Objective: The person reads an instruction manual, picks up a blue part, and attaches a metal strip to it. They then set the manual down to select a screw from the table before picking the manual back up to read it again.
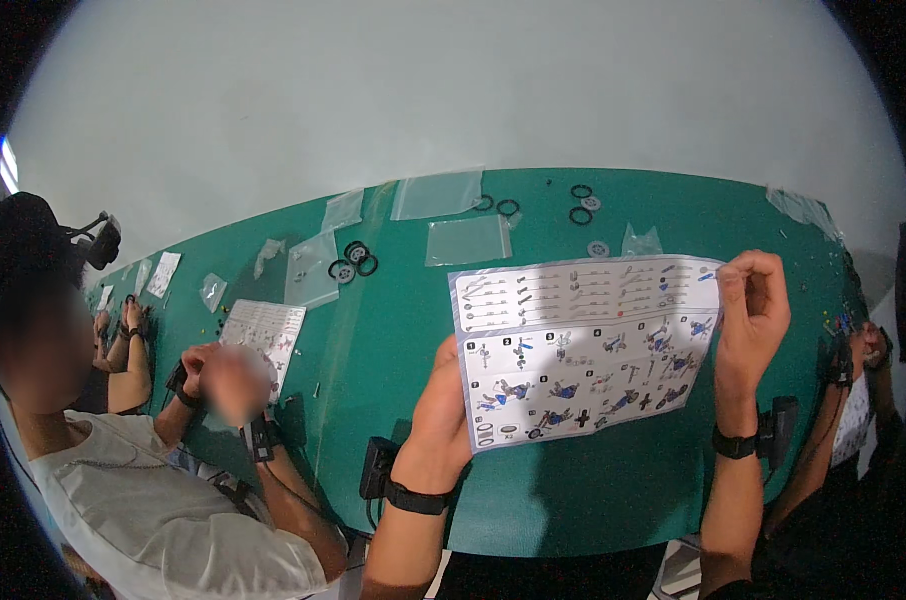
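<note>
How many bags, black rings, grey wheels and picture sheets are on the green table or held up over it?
Clear plastic bags, such as the one at the top middle: about 9, some too blurry to be sure
Black rings: about 6
Grey wheels: 3
Picture sheets, counting the one held in both hands: 3
Total: about 21

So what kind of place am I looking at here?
Probably a shared assembly workbench or workshop room. Both hands, left hand and right hand, hold up a pictorial instruction sheet over a long green table strewn with clear plastic bags and small black rings. Other people work alongside.
</note>
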The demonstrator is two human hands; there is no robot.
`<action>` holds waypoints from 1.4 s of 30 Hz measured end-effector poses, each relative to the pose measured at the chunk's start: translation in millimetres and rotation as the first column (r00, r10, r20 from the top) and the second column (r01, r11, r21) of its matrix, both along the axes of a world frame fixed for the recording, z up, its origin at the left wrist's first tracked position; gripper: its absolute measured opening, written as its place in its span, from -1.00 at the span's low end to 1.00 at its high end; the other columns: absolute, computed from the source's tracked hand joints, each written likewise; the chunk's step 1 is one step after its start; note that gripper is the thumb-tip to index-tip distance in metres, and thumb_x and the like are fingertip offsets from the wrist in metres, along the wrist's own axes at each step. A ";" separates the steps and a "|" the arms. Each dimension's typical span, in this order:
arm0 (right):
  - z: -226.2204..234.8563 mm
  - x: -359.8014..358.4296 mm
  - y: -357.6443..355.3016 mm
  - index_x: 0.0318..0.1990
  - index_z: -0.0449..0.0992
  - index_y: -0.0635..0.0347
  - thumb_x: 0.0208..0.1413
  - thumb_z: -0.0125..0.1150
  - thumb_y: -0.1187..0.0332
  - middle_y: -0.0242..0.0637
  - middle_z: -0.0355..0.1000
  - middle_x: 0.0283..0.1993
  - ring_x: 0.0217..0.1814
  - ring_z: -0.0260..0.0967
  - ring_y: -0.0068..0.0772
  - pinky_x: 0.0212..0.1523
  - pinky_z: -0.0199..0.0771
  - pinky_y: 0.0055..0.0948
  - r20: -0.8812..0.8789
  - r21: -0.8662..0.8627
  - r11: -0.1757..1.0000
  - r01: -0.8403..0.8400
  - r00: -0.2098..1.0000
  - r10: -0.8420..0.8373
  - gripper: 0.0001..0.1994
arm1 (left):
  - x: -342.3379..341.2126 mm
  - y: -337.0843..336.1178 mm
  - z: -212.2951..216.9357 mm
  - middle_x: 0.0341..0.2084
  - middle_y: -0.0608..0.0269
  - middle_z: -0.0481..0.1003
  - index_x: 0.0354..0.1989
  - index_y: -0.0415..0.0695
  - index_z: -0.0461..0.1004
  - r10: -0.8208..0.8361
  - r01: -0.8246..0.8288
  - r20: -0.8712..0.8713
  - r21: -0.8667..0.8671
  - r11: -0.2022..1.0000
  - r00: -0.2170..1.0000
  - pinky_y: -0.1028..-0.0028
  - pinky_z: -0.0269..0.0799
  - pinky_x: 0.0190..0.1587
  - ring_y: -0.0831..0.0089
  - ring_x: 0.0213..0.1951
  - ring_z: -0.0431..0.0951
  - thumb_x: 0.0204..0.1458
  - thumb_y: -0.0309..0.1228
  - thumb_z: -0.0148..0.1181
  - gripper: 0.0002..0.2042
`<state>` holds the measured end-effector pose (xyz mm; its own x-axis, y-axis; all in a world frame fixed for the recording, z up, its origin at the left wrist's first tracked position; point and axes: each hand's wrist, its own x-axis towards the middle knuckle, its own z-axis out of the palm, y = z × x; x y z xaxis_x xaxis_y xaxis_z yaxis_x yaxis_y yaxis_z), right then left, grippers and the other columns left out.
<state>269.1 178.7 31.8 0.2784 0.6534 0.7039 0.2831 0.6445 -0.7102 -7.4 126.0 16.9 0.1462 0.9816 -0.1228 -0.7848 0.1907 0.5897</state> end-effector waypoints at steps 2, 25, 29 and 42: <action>-2.4 2.3 1.2 -0.22 0.41 0.23 0.22 0.21 0.49 -0.49 0.33 -0.33 -0.30 0.23 -0.72 -0.25 0.26 -0.67 0.002 -0.006 1.000 0.001 1.000 -0.001 -0.91 | 1.1 -0.1 0.8 -0.11 0.01 0.59 0.01 -0.31 0.48 0.004 -0.004 0.005 0.008 1.000 1.000 0.44 0.64 -0.15 0.35 -0.18 0.67 0.23 -0.54 -0.03 -0.75; 2.2 0.8 6.8 -0.30 0.43 0.21 0.17 0.23 0.50 -0.58 0.29 -0.46 -0.46 0.12 -0.79 -0.44 0.15 -0.69 0.038 -0.274 0.952 -0.139 0.987 0.155 -0.92 | 3.4 8.2 -3.8 -0.20 0.04 0.61 -0.07 -0.27 0.51 0.113 -0.117 -0.113 -0.033 0.993 0.987 0.44 0.64 -0.24 0.36 -0.25 0.68 0.20 -0.51 0.02 -0.80; -0.1 7.4 5.3 -0.34 0.43 0.25 0.17 0.23 0.47 -0.40 0.39 -0.50 -0.52 0.26 -0.70 -0.52 0.30 -0.62 0.247 -0.632 0.751 -0.191 0.869 0.429 -0.90 | -1.4 4.8 -1.6 -0.30 0.16 0.61 -0.20 -0.24 0.52 0.160 -0.164 -0.110 -0.022 0.986 0.981 0.45 0.63 -0.24 0.43 -0.31 0.66 0.22 -0.48 0.03 -0.85; 0.6 18.2 0.9 -0.34 0.43 0.32 0.16 0.24 0.46 -0.22 0.51 -0.53 -0.52 0.54 -0.45 -0.52 0.53 -0.45 0.140 -0.903 0.352 -0.246 0.605 0.784 -0.87 | -1.1 17.5 -3.8 -0.37 0.27 0.55 -0.25 -0.21 0.50 0.182 -0.156 -0.300 0.108 0.982 0.936 0.50 0.57 -0.22 0.53 -0.34 0.58 0.17 -0.48 0.12 -0.91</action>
